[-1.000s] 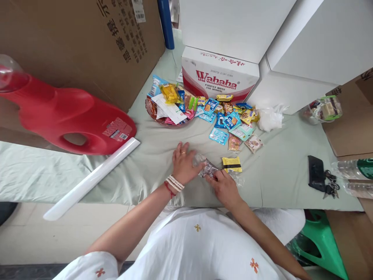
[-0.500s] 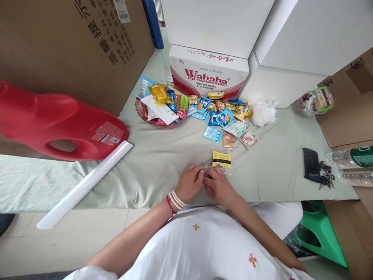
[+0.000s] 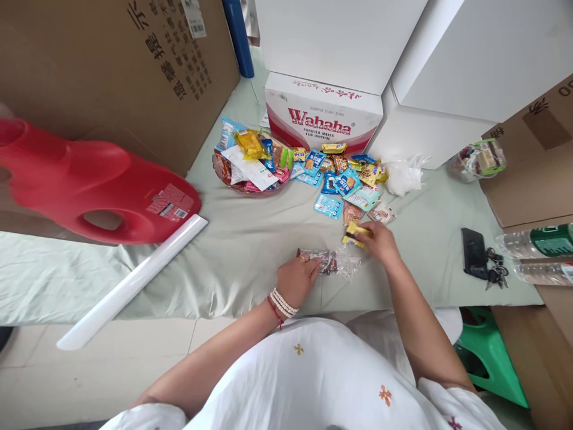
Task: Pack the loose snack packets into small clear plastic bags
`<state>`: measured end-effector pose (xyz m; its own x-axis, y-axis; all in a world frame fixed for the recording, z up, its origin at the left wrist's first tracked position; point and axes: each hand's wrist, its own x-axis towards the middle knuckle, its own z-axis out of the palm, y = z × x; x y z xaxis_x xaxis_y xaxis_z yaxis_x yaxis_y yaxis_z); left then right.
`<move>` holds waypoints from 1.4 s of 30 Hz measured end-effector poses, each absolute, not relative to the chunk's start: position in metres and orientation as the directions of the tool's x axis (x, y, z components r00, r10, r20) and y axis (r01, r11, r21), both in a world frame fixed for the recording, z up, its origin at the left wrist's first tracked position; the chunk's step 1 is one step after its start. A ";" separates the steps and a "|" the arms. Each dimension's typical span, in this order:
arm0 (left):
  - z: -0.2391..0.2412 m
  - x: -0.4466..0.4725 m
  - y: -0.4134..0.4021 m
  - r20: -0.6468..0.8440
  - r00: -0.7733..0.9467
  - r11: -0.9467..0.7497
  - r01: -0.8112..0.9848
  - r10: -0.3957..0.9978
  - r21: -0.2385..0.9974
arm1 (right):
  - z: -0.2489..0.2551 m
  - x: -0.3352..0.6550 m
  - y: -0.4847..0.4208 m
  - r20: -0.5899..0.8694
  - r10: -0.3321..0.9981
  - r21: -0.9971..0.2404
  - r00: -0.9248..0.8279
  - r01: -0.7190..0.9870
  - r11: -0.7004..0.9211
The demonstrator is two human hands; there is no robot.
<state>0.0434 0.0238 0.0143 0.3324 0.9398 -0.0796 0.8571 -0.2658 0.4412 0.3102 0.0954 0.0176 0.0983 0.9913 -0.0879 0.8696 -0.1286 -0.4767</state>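
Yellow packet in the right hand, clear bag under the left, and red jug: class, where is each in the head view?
Yellow packet (image 3: 351, 232), head view: end not covered by fingers.
Clear bag (image 3: 330, 262), head view: dark-looking middle.
Red jug (image 3: 101, 179), head view: body above the handle opening.

The hands, which met over the clear bag (image 3: 347, 263) half a second ago, have parted. The right hand (image 3: 380, 242) has let go of the bag and now pinches the yellow packet (image 3: 352, 234) by one end. That packet, flat before, is now tilted and nearer the pile (image 3: 347, 182). The left hand (image 3: 295, 278) alone now lies on the bag, whose dark contents, mostly covered then, show beside its fingers.
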 end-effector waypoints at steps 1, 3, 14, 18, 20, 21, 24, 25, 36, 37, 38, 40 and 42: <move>0.012 0.043 0.023 -0.063 0.330 -0.270 0.854 0.942 0.445 | 0.021 0.318 0.095 -0.048 0.983 -0.441 0.180 0.879 -0.182; 0.009 0.041 0.021 -0.027 0.321 -0.275 0.848 0.947 0.453 | 0.029 0.323 0.092 0.047 0.976 -0.411 0.213 0.895 -0.175; 0.000 0.034 0.043 0.040 0.218 -0.200 0.787 0.975 0.583 | 0.041 0.272 0.078 0.050 0.827 -0.453 -0.559 0.726 0.518; 0.003 0.032 0.048 -0.021 0.226 -0.171 0.791 0.974 0.588 | 0.046 0.295 0.039 0.113 0.823 -0.479 -0.557 0.695 0.536; 0.006 0.032 0.049 -0.026 0.224 -0.164 0.781 0.974 0.603 | 0.039 0.301 0.017 0.070 0.831 -0.490 -0.553 0.706 0.511; 0.007 0.032 0.049 -0.028 0.233 -0.167 0.772 0.972 0.613 | 0.034 0.302 0.008 0.043 0.846 -0.502 -0.531 0.721 0.478; 0.012 0.033 0.050 -0.045 0.307 -0.209 0.742 0.951 0.637 | 0.018 0.299 -0.004 0.082 0.949 -0.523 -0.304 0.797 0.301; 0.014 0.033 0.050 -0.052 0.338 -0.228 0.733 0.940 0.641 | 0.014 0.297 -0.003 0.120 0.971 -0.511 -0.207 0.825 0.240; 0.032 0.042 0.043 -0.198 0.203 -0.074 0.853 0.959 0.517 | 0.010 0.247 0.001 0.217 0.967 -0.599 -0.133 0.764 0.240; 0.032 0.045 0.042 -0.186 0.189 -0.073 0.863 0.964 0.500 | 0.009 0.239 -0.003 0.236 0.959 -0.584 -0.160 0.766 0.271; 0.031 0.048 0.041 -0.178 0.180 -0.074 0.873 0.967 0.482 | 0.007 0.230 -0.006 0.256 0.950 -0.564 -0.178 0.771 0.296; 0.028 0.054 0.040 -0.174 0.161 -0.068 0.892 0.971 0.447 | 0.003 0.213 -0.009 0.286 0.942 -0.538 -0.175 0.784 0.309; 0.025 0.056 0.041 -0.169 0.125 -0.039 0.897 0.978 0.440 | 0.000 0.199 -0.010 0.301 0.941 -0.545 -0.154 0.782 0.302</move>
